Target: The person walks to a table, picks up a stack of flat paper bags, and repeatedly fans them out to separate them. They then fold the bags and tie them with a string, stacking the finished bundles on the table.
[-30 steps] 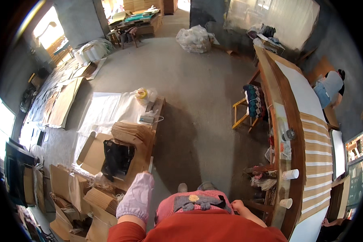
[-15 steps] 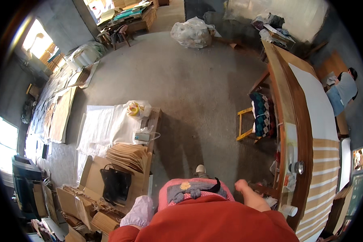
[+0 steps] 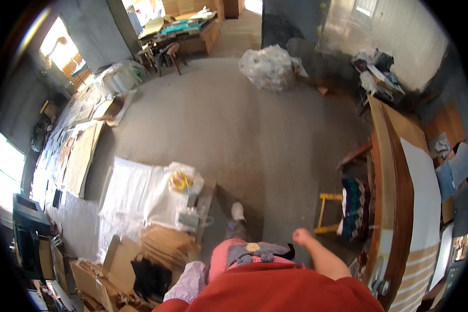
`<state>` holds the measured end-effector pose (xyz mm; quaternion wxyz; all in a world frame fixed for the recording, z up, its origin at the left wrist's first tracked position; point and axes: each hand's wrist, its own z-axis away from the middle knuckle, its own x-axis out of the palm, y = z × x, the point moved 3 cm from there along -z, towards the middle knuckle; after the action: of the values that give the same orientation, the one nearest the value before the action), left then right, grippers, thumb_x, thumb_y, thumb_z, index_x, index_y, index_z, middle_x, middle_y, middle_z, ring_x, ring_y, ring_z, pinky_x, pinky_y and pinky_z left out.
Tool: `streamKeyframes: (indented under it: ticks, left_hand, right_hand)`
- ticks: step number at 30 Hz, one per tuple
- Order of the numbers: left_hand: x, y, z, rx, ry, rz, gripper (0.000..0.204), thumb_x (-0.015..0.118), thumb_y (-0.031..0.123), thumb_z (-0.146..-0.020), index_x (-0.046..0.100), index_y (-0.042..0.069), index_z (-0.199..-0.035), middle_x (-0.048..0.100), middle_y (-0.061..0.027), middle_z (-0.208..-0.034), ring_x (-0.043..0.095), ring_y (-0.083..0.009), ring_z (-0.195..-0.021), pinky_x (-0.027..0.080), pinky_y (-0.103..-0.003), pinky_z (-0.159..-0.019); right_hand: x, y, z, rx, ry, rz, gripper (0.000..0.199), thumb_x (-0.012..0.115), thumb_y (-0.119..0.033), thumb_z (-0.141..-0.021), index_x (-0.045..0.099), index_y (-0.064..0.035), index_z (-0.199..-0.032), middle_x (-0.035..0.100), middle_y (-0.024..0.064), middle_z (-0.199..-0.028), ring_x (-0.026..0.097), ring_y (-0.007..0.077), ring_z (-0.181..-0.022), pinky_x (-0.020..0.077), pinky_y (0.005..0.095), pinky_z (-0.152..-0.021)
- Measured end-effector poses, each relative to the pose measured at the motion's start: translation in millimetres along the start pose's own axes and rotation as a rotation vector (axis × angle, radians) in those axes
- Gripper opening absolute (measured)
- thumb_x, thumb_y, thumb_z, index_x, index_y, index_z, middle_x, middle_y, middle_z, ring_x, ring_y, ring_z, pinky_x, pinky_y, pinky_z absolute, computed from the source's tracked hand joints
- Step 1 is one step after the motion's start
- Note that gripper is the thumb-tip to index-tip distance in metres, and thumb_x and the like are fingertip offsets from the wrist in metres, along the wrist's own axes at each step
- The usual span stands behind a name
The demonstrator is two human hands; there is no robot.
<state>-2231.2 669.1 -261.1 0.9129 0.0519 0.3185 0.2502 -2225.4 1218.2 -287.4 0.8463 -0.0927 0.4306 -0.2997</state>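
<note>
My right hand swings out ahead of me at the right, above the concrete floor, its fingers curled in; nothing shows in it. The bare right forearm comes out of a red sleeve. On the left a pale lilac sleeve cover wraps my left arm, and the left hand itself is out of sight. Close to that arm lies a black bag on opened cardboard. A pink checked apron hangs at my front, with a grey cloth tied over it. One light shoe is stepping forward.
To the left, a low table carries white sheeting, stacked brown card and a yellow roll in plastic. At right stand a yellow-framed stool and a long wooden table. A plastic-wrapped bundle sits far ahead; a person is beyond the table.
I have stepped forward: the low table, stool and long table sit lower in view. My right hand has swung forward and slightly left. The left sleeve cover has dropped lower.
</note>
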Motion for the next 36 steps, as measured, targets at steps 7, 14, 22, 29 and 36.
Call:
streamKeyframes:
  ticks: [7, 14, 22, 29, 36]
  left_hand:
    - [-171.6, 130.2, -150.1, 0.114, 0.076, -0.021, 0.025, 0.068, 0.03, -0.073, 0.069, 0.008, -0.085, 0.068, -0.0138, -0.082, 0.065, -0.029, -0.077, 0.052, -0.04, -0.067]
    - [-332.5, 254.7, -251.5, 0.202, 0.229, 0.092, 0.026, 0.068, 0.03, -0.073, 0.069, 0.008, -0.087, 0.068, -0.0136, -0.082, 0.065, -0.0287, -0.077, 0.052, -0.04, -0.067]
    - [-390.3, 340.5, -358.5, 0.082, 0.13, 0.038, 0.026, 0.068, 0.03, -0.074, 0.069, 0.009, -0.089, 0.068, -0.0134, -0.082, 0.066, -0.0283, -0.077, 0.052, -0.04, -0.067]
    - [-465.6, 353.1, -376.8, -0.163, 0.103, 0.136, 0.027, 0.068, 0.031, -0.074, 0.069, 0.009, -0.09, 0.068, -0.0132, -0.083, 0.066, -0.0279, -0.077, 0.052, -0.04, -0.067]
    - [-540.6, 375.7, -465.9, -0.243, 0.049, 0.204, 0.028, 0.067, 0.031, -0.075, 0.07, 0.009, -0.092, 0.069, -0.0129, -0.083, 0.066, -0.0276, -0.077, 0.052, -0.04, -0.066]
  right_hand:
    - [-15.3, 72.4, -74.8, 0.231, -0.419, 0.385, 0.042, 0.059, -0.05, -0.076, 0.07, -0.0167, -0.099, 0.067, 0.0111, -0.102, 0.064, 0.0286, -0.095, 0.0501, 0.0393, -0.08]
    - [-130.3, -64.1, -168.5, 0.459, -0.235, 0.141, 0.048, 0.065, -0.047, -0.074, 0.07, -0.0043, -0.094, 0.064, 0.0197, -0.104, 0.061, 0.0312, -0.104, 0.0483, 0.0378, -0.086]
    - [-271.8, -97.7, -389.2, 0.422, -0.198, -0.016, 0.047, 0.082, -0.029, -0.063, 0.069, 0.0012, -0.095, 0.068, 0.0133, -0.098, 0.065, 0.0212, -0.092, 0.051, 0.0357, -0.079]
    - [-448.3, -323.3, -603.0, 0.046, -0.101, 0.201, 0.028, 0.07, -0.037, -0.072, 0.072, -0.0093, -0.074, 0.069, 0.0082, -0.078, 0.066, 0.0266, -0.076, 0.0517, 0.0382, -0.072]
    - [-495.1, -451.0, -746.8, -0.061, -0.166, 0.063, 0.022, 0.07, -0.031, -0.071, 0.07, -0.0094, -0.069, 0.068, 0.0048, -0.068, 0.066, 0.0159, -0.065, 0.0514, 0.0325, -0.065]
